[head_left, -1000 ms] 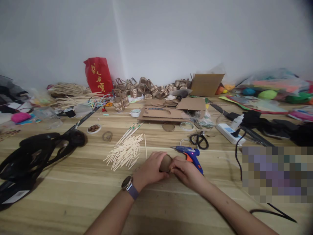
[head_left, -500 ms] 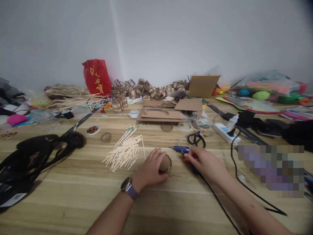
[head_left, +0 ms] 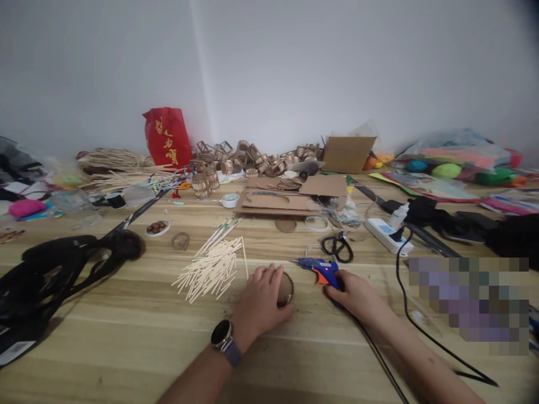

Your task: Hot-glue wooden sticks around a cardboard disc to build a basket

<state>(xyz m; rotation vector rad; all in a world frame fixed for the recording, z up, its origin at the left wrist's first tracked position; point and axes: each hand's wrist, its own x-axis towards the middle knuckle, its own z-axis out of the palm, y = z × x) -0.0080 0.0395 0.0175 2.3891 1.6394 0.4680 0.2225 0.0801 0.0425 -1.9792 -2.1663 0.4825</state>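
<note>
Near the lower middle of the frame, the left hand (head_left: 260, 302) is curled over a small round cardboard piece (head_left: 285, 289), pressing it to the wooden table (head_left: 126, 331). Just right of it, the right hand (head_left: 357, 294) wraps the handle of the blue glue gun (head_left: 316, 267), whose nozzle points left. A heap of thin wooden sticks (head_left: 213, 268) lies left of the left hand, and black scissors (head_left: 337, 247) lie above the gun.

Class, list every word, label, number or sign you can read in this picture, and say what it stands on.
Red bag: gold characters, too blurred to read.
White label at the table's left edge: print too small to read.
Watch: face dark, nothing readable.
Nothing else legible.
</note>
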